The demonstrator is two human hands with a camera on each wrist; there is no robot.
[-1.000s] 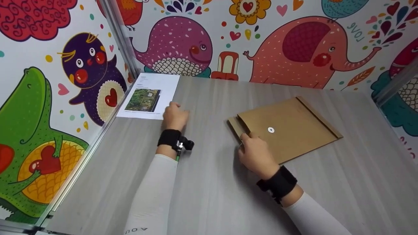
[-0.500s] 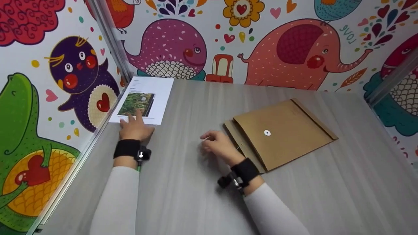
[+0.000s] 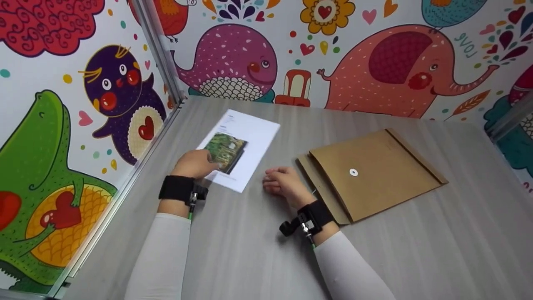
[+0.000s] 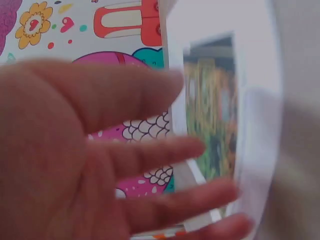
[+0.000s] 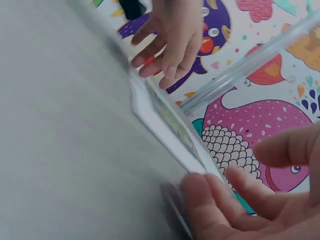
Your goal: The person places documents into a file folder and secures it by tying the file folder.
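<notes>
A white printed sheet of paper (image 3: 256, 139) with a colour photo lies slanted on the table, left of centre. My left hand (image 3: 192, 163) rests on its lower left edge; in the left wrist view, the thumb and fingers (image 4: 165, 150) look spread and fairly straight over the sheet. Right of the paper my right hand (image 3: 286, 185) hovers with loosely bent fingers, holding nothing. A brown kraft document envelope (image 3: 387, 175) with a white round button lies just beyond that hand, its flap side (image 3: 318, 181) facing left.
The grey wood-grain table (image 3: 233, 250) is bounded by printed cartoon walls (image 3: 308, 50) at the back and sides. A metal rail (image 3: 120, 200) runs along the left edge. Both wrists wear black straps (image 3: 177, 188) with small cameras.
The left hand has reached the sheet and slid it right and nearer, turning it. The right hand has left the envelope's flap side and moved left. The envelope stays about where it was.
</notes>
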